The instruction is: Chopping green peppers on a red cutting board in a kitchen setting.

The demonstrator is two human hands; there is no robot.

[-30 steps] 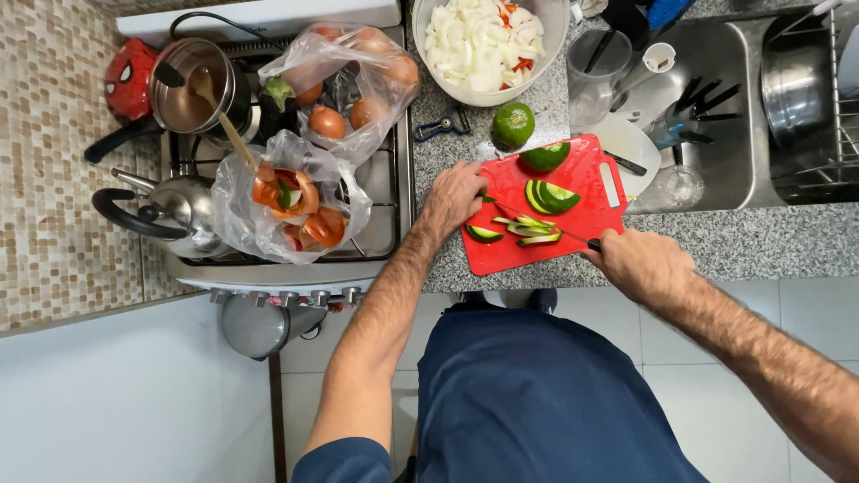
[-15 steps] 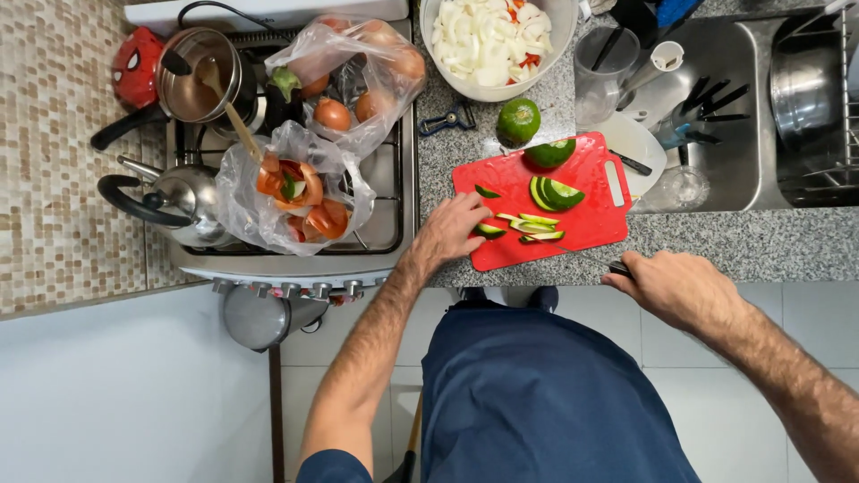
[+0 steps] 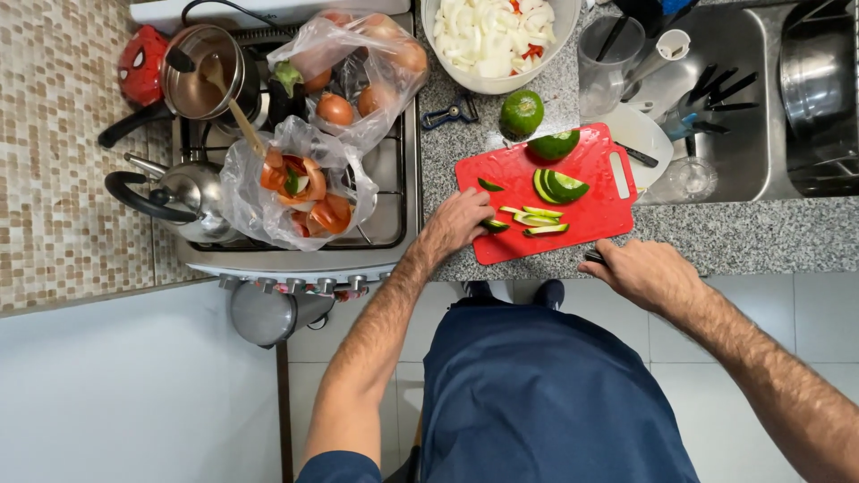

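Note:
A red cutting board (image 3: 591,210) lies on the speckled counter and carries green pepper strips (image 3: 535,220) and a larger green pepper piece (image 3: 562,185). My left hand (image 3: 456,224) rests on the board's left edge, its fingers closed on a green strip. At the board's near edge, my right hand (image 3: 644,273) is closed around a dark handle (image 3: 594,256), most of it hidden under the hand. A whole green pepper (image 3: 521,113) and a cut half (image 3: 555,144) sit just beyond the board.
A bowl of chopped onion (image 3: 492,36) stands at the back. The stove on the left holds a kettle (image 3: 183,195), a pot with a wooden spoon (image 3: 210,80) and two plastic bags of tomatoes (image 3: 300,183). The sink (image 3: 734,116) holds utensils.
My right hand has drawn back from the board toward me and to the right. My left hand slid down to the board's lower left edge.

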